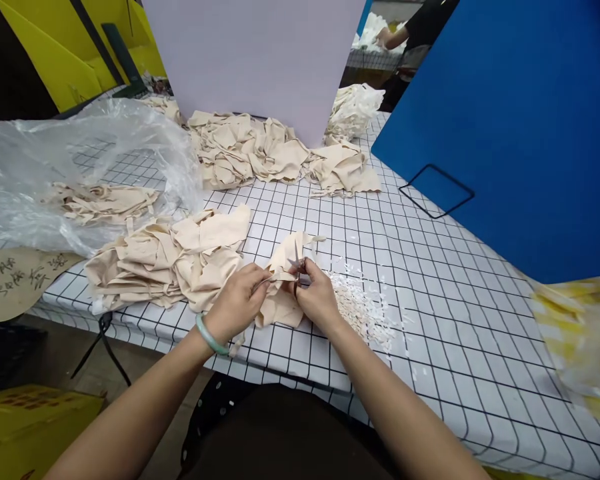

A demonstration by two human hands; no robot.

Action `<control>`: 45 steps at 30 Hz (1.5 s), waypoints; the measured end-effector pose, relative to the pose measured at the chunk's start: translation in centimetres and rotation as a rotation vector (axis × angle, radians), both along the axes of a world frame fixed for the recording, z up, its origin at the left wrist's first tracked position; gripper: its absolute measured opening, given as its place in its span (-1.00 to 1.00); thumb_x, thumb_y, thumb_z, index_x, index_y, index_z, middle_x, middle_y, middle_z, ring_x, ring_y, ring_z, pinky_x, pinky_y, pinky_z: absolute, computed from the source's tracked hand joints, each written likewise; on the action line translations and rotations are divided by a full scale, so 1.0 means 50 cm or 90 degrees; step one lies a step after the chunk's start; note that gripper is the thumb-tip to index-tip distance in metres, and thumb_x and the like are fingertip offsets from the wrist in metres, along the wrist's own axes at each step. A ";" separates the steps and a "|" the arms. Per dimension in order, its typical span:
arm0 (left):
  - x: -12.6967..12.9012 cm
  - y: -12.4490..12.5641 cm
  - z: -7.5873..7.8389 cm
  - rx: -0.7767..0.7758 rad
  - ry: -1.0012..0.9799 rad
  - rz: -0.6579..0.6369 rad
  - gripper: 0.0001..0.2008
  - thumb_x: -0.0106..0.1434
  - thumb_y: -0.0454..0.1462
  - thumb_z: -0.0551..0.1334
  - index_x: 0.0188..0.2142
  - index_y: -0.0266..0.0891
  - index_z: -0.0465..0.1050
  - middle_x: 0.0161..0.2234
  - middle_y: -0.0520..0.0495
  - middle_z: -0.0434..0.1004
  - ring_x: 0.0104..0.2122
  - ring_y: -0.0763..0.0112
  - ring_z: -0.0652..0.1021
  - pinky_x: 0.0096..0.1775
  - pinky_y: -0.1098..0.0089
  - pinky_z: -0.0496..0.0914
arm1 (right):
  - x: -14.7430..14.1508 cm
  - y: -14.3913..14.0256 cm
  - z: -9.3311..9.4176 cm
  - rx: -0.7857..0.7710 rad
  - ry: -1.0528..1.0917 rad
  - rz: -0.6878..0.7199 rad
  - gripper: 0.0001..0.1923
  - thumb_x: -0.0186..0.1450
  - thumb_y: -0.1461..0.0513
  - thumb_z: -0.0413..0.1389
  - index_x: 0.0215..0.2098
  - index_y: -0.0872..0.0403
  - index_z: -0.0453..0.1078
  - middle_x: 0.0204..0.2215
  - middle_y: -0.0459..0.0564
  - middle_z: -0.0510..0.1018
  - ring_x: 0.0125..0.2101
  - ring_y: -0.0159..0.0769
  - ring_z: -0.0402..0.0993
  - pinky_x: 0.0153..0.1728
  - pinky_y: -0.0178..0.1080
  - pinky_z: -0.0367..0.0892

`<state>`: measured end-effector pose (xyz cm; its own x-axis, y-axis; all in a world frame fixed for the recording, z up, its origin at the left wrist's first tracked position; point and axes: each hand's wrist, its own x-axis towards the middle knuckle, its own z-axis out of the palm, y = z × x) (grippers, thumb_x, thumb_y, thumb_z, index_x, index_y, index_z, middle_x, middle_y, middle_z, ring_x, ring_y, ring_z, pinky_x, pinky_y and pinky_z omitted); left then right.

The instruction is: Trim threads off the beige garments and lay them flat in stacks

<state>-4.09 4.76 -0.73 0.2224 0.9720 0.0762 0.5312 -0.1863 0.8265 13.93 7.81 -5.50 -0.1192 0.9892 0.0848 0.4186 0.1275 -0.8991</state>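
Observation:
My left hand [239, 299], with a green bangle [211, 335] at the wrist, pinches a narrow strap of a beige cloth piece [283, 311]. In my right hand [318, 293] is a small pair of scissors [296, 261], its blades pointing up and apart beside the strap. The rest of the cloth piece lies on the table under and between both hands. Left of my hands rests a heap of beige cloth pieces [200, 250]. A scatter of small pale clippings [363, 307] covers the tabletop right of my right hand.
More beige cloth [260, 150] lies at the back below a pale lilac panel [255, 60]. A clear plastic bag [175, 153] spreads at left near a handwritten cardboard piece [25, 280]. A large blue panel [520, 133] stands right. Behind, another person's hand [391, 38] touches white material.

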 end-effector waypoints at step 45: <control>0.079 -0.059 0.030 -0.014 -0.374 0.027 -0.71 0.43 -0.18 0.09 -0.35 -0.20 0.50 -0.56 -0.06 0.25 -0.01 0.15 0.41 -0.13 0.27 0.39 | 0.027 -0.132 0.056 -0.194 0.268 0.133 -0.62 0.13 0.00 0.29 -0.23 0.02 0.34 -0.31 -0.05 0.47 -0.29 -0.24 0.42 -0.27 -0.19 0.37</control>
<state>-0.12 1.82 0.75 0.1095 0.9819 0.1546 -0.0109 -0.1543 0.9880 15.27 1.20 -2.70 -0.3328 0.9354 -0.1195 0.0100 -0.1232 -0.9923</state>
